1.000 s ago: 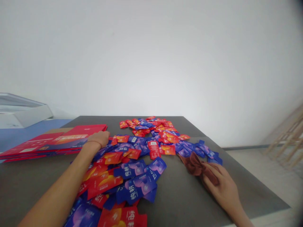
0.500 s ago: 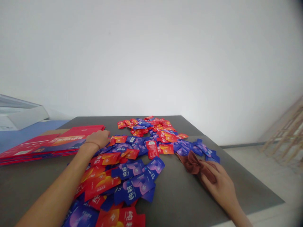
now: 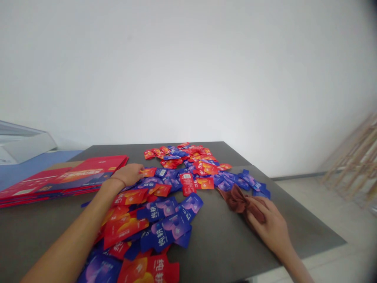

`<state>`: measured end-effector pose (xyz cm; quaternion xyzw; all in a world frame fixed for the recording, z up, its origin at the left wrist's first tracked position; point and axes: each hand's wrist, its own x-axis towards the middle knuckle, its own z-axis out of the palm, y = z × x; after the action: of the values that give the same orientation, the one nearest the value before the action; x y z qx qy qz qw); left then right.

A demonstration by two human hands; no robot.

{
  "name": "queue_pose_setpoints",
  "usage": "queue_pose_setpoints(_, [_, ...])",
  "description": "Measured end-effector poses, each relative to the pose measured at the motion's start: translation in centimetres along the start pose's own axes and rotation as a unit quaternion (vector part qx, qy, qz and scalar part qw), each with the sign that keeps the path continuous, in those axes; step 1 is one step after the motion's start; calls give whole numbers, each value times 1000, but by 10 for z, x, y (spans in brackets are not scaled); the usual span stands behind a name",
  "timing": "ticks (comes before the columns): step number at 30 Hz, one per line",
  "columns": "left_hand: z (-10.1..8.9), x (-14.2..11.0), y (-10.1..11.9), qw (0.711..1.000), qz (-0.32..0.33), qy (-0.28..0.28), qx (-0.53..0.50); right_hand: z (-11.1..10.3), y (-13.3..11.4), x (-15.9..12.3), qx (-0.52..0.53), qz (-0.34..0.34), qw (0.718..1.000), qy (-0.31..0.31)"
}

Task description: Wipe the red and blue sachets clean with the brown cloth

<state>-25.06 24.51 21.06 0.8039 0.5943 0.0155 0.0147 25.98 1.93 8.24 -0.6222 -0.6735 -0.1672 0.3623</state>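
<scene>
My left hand point(image 3: 129, 175) reaches to the far side of the pile, its fingers drawn together at the near edge of a small red-and-orange printed packet point(image 3: 149, 171). Its fingertips are only partly visible. Blue and red packets of the same kind point(image 3: 166, 230) lie heaped and overlapping below and beside this hand. On the right, my right hand point(image 3: 266, 222) is closed around a bunched brown cloth point(image 3: 237, 200), which rests on the dark table point(image 3: 218, 243). The cloth's front end touches or nearly touches the blue packets point(image 3: 249, 181) in front of it.
A stack of large flat red-and-blue cartons point(image 3: 85, 173) lies on the left, close to my left forearm. Behind it, a white open box point(image 3: 29, 145) stands on a blue surface point(image 3: 55, 157). More packets point(image 3: 191, 155) spread toward the white wall. Wooden slats point(image 3: 357, 157) stand at the far right.
My left hand has moved right, off the edge of the carton stack, to the red-and-orange packet. The right hand still holds the cloth in nearly the same place. The whole view has shifted slightly.
</scene>
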Motion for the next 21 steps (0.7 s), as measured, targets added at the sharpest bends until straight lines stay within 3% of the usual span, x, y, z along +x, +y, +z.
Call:
queue_pose_setpoints(5, [-2,-4,25,999,37,-19,21,-1,-4,2,4,-5,1000,4])
queue_pose_setpoints(14, [-20,-36,91,988,128,47,70,0,-14,3,24,-13,999,19])
queue_pose_setpoints(17, [-18,-21,105,983,151,42,98,-2,-18,5,33,-17,999,21])
queue_pose_setpoints(21, [-11,22,111,966,222,-14,127,-2,-21,6,38,-10,999,22])
